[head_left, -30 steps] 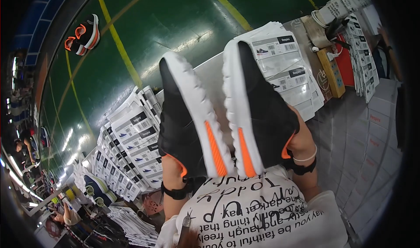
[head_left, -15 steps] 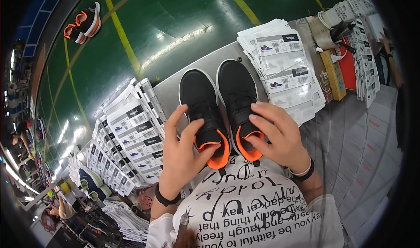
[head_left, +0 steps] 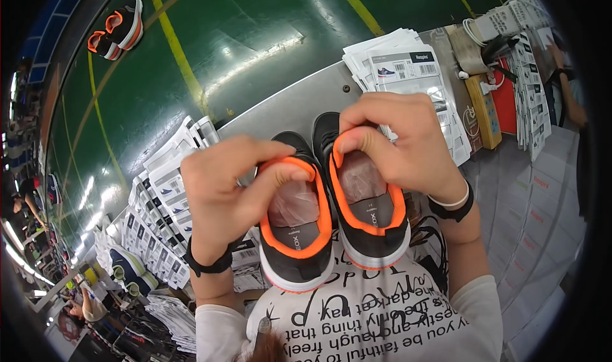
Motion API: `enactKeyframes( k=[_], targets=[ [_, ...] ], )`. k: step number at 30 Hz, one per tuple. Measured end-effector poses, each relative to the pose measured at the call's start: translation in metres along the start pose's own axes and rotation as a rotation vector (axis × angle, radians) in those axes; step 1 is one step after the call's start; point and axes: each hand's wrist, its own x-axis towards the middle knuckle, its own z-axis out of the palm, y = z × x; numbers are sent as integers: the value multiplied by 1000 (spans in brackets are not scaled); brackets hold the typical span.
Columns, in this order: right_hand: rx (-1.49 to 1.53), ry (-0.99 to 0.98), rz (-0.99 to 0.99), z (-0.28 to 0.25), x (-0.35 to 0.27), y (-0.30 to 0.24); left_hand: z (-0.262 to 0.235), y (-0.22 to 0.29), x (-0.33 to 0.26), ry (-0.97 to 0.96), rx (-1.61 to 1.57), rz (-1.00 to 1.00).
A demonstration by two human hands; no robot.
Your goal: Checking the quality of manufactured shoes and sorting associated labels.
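Note:
Two black sneakers with orange linings and white soles are tipped up in front of my chest, heels toward me. My left hand (head_left: 223, 186) pinches the tongue and collar edge of the left sneaker (head_left: 303, 271), thumb inside the opening. In the same kind of grip, my right hand (head_left: 411, 148) holds the right sneaker (head_left: 384, 246) by its tongue and collar. Thin crumpled wrapping paper (head_left: 294, 204) shows inside the left shoe, above a dark insole. The right shoe has similar paper (head_left: 362, 178) in it. My hands partly cover both toes.
A grey metal tabletop (head_left: 280, 107) lies beneath. Stacked printed sheets stand at the left (head_left: 169, 199) and right (head_left: 408, 62). Farther right is a yellow power strip (head_left: 482, 110). Another pair of sneakers (head_left: 121, 30) is on the green floor; co-workers are at the far edges.
Both sneakers have been tilted up and drawn toward me, so their openings and insoles now show. My fingers have closed on the tongues and collars.

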Motion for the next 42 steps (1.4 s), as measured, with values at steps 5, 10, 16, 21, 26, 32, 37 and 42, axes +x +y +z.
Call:
enactKeyframes(
  k=[5, 10, 16, 21, 26, 32, 37, 42],
  targets=[
    [351, -75, 439, 1, 16, 2, -2, -7, 9, 5, -266, -305],
    [444, -110, 489, 3, 19, 10, 2, -13, 12, 25, -542, -472],
    [-44, 65, 119, 4, 6, -8, 1, -16, 3, 70, 1, -10],
    [-201, 153, -132, 21, -46, 21, 31, -39, -45, 217, 66, 257],
    [99, 256, 349, 20, -83, 20, 38, -41, -85, 205, -154, -112],
    [564, 54, 641, 32, -95, 20, 42, -28, -100, 47, -615, -526],
    [853, 61, 703, 22, -88, 14, 26, -23, -93, 6, -598, -537],
    [818, 160, 620, 25, -90, -2, 17, -16, -93, 18, -590, -581]
  ],
)
